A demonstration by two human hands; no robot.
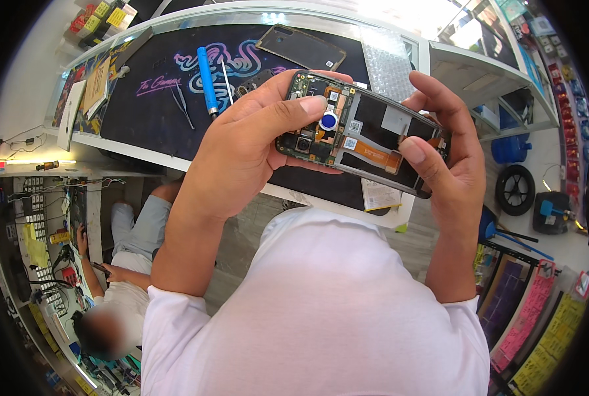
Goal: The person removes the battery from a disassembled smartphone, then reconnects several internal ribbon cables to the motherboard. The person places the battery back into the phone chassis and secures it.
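An opened smartphone (373, 141) is held tilted above the table, its inside facing me. My left hand (258, 122) grips the end with the green circuit board (299, 105). The left thumb presses on the board beside a round blue part with a silver rim (328, 120). My right hand (449, 142) holds the other end, thumb on the lower inside of the frame and index finger raised off it. Between the hands run a wide orange ribbon cable (377, 156) and a dark bay. A flat white battery-like pack (381, 195) lies below the phone at the table's near edge.
On the dark mat (142, 109) lie a blue-handled screwdriver (206, 79), tweezers (183, 105) and a dark phone back cover (301, 46). Bubble wrap (387, 59) is at the back right. A glass-sided cabinet (486, 72) stands on the right. Another person (126, 297) sits at lower left.
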